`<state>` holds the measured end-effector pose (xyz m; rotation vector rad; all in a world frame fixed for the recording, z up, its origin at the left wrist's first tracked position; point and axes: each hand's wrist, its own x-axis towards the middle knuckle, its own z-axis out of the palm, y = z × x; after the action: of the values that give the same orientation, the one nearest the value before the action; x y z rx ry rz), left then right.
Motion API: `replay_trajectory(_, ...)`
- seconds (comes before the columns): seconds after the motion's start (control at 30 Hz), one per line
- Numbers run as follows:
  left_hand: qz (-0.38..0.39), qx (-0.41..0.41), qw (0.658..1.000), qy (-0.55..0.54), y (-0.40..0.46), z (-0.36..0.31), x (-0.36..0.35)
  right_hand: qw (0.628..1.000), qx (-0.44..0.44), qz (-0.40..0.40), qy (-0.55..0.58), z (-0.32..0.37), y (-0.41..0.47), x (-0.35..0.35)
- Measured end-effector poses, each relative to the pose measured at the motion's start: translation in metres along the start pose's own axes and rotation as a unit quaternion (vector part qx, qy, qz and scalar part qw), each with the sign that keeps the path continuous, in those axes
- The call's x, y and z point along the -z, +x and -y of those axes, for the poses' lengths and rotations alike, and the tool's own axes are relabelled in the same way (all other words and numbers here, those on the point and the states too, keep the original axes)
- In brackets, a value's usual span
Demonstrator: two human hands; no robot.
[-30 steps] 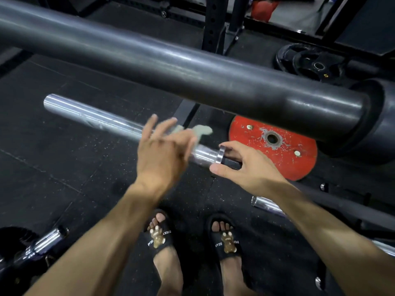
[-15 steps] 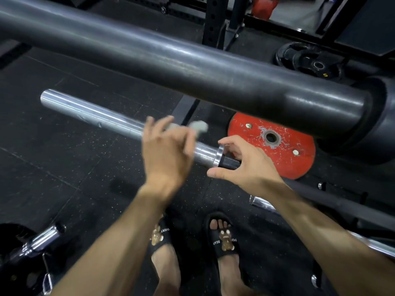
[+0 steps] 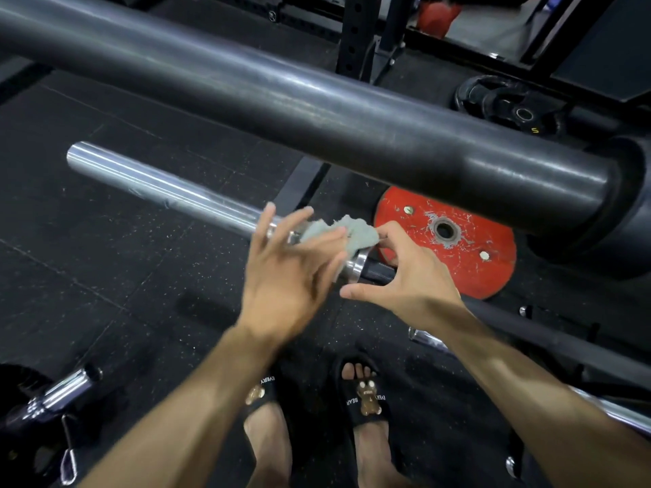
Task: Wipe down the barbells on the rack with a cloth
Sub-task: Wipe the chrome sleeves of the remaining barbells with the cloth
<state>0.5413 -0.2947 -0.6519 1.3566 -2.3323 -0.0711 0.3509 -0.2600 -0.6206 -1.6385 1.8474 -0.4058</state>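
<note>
Both hands meet over a grey cloth at the collar of a chrome barbell sleeve.

The left hand [image 3: 289,276], blurred, has its fingers spread and mostly straight, lying against the cloth [image 3: 347,231] on top of the chrome barbell [image 3: 165,190]; whether it grips the cloth cannot be told. The right hand [image 3: 410,272] curls around the dark shaft just past the collar, fingertips touching the cloth's edge. A thick black barbell [image 3: 281,100] crosses above. A red plate [image 3: 468,255] lies on the floor behind, black sandals [image 3: 366,399] below.
</note>
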Motion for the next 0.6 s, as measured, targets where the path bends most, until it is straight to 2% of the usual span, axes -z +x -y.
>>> replay_trajectory(0.07,-0.007,0.058,0.997,0.054,0.012,0.028,0.008,1.000,0.003,0.005,0.000,0.000,-0.001,0.001)
replay_trajectory(0.13,-0.042,0.181,0.982,0.025,0.024,0.041,0.018,1.000,0.006,0.006,-0.002,0.000,0.000,0.001)
replay_trajectory(0.17,-0.060,0.206,0.977,0.004,0.026,0.038,0.018,1.000,0.006,0.005,-0.002,-0.001,0.000,0.001)
replay_trajectory(0.2,-0.066,0.201,0.977,-0.017,0.024,0.031,0.016,1.000,0.007,0.002,-0.001,-0.002,-0.001,0.001)
replay_trajectory(0.3,-0.063,0.098,0.990,-0.080,0.000,0.026,0.004,1.000,0.011,0.001,0.002,-0.003,0.001,0.000)
replay_trajectory(0.33,-0.063,0.091,0.989,-0.102,-0.006,0.032,0.006,1.000,0.011,0.003,0.005,-0.004,0.000,0.000)
replay_trajectory(0.5,-0.123,0.130,0.979,-0.097,-0.007,0.057,0.008,1.000,0.011,0.012,-0.001,-0.007,0.002,-0.002)
replay_trajectory(0.6,-0.148,0.154,0.970,-0.113,-0.008,0.028,-0.001,0.999,0.010,0.036,-0.016,-0.005,0.004,0.000)
